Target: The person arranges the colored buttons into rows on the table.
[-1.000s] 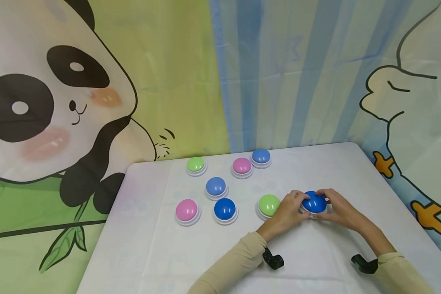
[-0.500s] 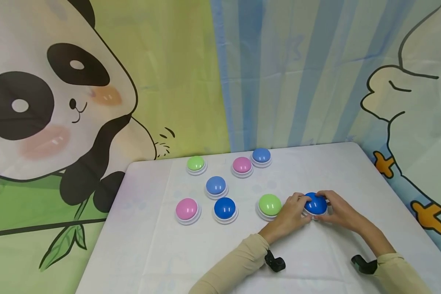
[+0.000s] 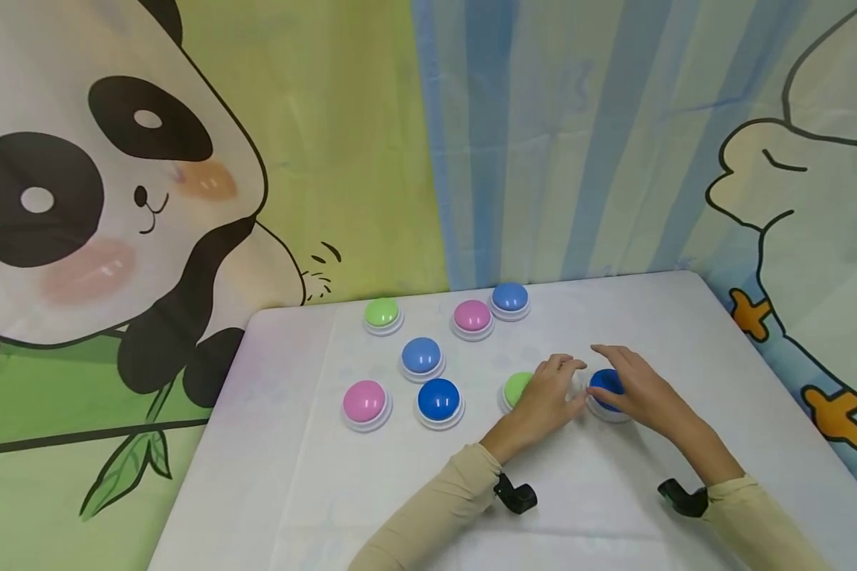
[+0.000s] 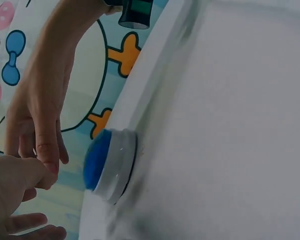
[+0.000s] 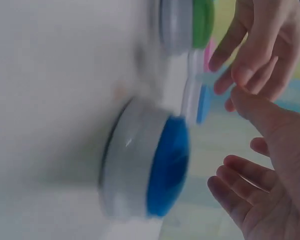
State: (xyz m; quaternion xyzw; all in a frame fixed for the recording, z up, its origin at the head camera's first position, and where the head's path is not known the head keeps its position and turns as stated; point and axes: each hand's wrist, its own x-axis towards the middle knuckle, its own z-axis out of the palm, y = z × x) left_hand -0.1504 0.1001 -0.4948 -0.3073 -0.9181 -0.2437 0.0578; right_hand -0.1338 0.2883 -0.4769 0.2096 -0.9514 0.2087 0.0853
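Observation:
A dark blue domed push button on a white round base sits on the table to the right. My right hand hovers over it, fingers spread, thumb overlapping the dome in the head view. On its left side, my left hand is raised with relaxed fingers, partly covering a green push button. In the right wrist view the blue button stands apart from both hands. The left wrist view has my left hand overlapping the right fingertips beyond the blue button.
Another dark blue button, a pink button and a lighter blue button stand at left centre. Along the back are a green button, a pink button and a blue button. The white table meets a cartoon-printed curtain.
Both hands have let go of the dark blue button and lifted off it. The left hand has shifted slightly left, in front of the green button again. The other buttons keep their places.

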